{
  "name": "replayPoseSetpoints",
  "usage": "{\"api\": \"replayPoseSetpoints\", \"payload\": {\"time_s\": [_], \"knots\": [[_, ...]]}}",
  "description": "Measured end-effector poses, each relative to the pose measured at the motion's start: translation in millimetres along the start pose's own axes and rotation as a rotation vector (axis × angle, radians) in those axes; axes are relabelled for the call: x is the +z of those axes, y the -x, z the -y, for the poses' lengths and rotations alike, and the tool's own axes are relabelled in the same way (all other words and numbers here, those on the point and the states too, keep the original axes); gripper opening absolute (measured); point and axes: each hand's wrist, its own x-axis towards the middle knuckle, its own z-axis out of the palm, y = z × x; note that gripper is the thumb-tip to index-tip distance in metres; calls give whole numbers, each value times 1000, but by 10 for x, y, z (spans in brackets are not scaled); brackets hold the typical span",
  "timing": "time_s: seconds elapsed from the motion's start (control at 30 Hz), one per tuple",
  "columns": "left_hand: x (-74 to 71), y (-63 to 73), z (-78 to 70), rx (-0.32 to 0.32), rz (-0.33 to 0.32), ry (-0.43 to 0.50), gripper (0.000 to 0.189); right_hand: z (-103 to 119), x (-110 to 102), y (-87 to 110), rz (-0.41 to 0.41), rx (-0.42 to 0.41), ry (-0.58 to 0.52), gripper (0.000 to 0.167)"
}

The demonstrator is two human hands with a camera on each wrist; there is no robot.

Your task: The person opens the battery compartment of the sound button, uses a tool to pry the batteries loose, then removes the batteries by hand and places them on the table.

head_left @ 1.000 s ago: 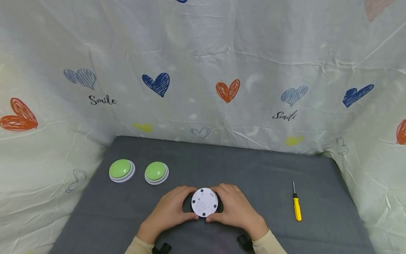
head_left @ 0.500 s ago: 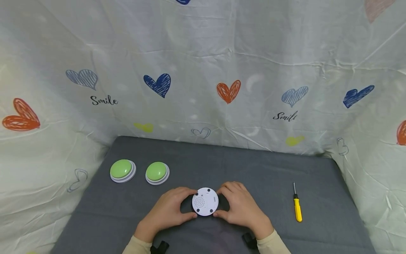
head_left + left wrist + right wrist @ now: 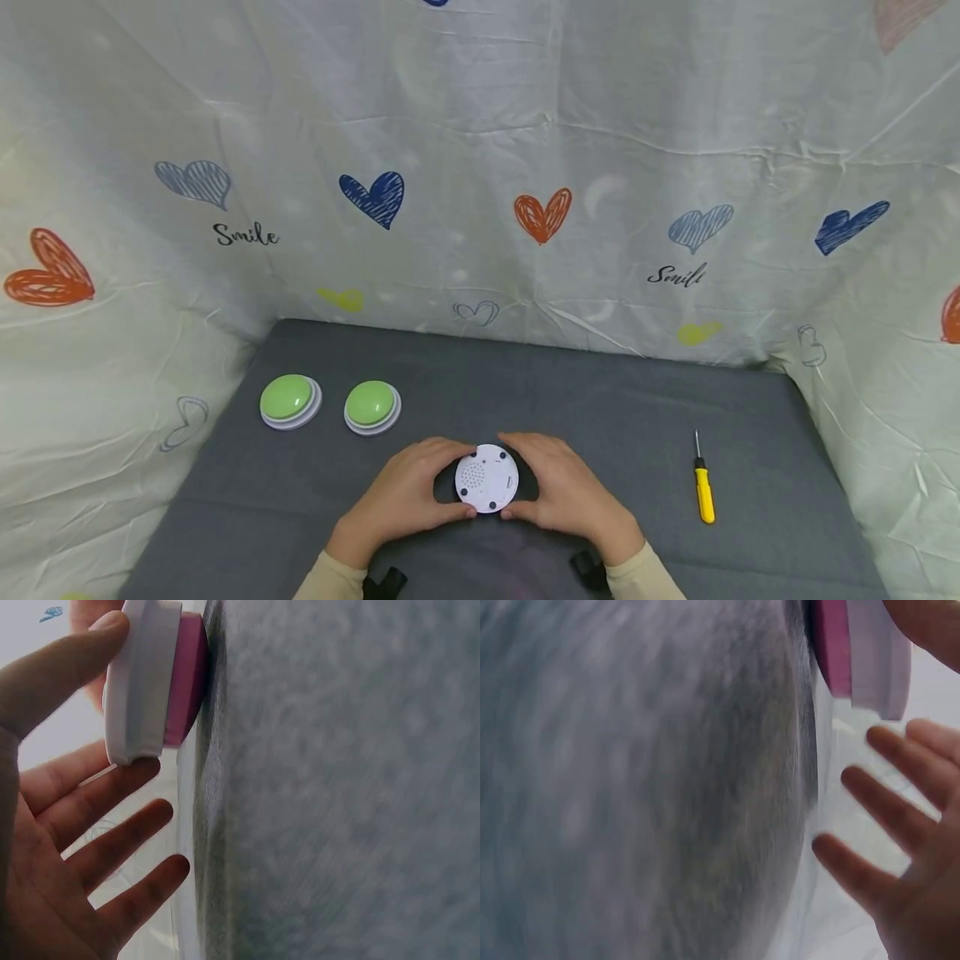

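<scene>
A round push button (image 3: pixel 487 478) lies upside down, its white base with a dotted speaker patch and small dark feet facing up. Its pink dome (image 3: pixel 185 682) points at the grey cloth in the left wrist view. My left hand (image 3: pixel 405 492) holds the base from the left, thumb at the near rim and index finger at the far rim; its other fingers are spread. From the right, my right hand (image 3: pixel 566 487) grips the same rim between thumb and index finger. In the right wrist view its lower fingers (image 3: pixel 889 810) stand spread, apart from the base.
Two push buttons with green domes, one farther left (image 3: pixel 287 398) and one nearer (image 3: pixel 370 405), stand at the back left. A yellow-handled screwdriver (image 3: pixel 703 492) lies at the right. The grey cloth (image 3: pixel 570 383) meets a heart-printed curtain (image 3: pixel 465 167) behind.
The base has turned clockwise between my hands. My right hand drew slightly away to the right, then came back against the rim. The green buttons and screwdriver stay put.
</scene>
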Motion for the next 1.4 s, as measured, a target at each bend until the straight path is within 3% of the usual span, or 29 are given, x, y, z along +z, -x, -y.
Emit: {"api": "replayPoseSetpoints", "payload": {"time_s": [0.2,0.47,0.63,0.73,1.0,1.2,1.4], "knots": [[-13,-38,-16,31,34,-1,79,19,-1,-1,53,-12,-109,95],[16,-12,-25,-14,-17,-46,88,78,47,-86,-5,-29,-5,96],[38,-12,-6,-2,-56,-64,88,101,80,-92,-6,-49,26,93],[43,-26,8,25,-39,-60,86,88,84,-42,9,-43,34,91],[27,-110,24,86,79,11,86,36,48,86,25,-8,17,88],[11,-98,35,82,70,5,85,70,60,76,25,8,34,85],[39,-92,5,71,56,-13,87,117,89,94,-30,14,96,81]]}}
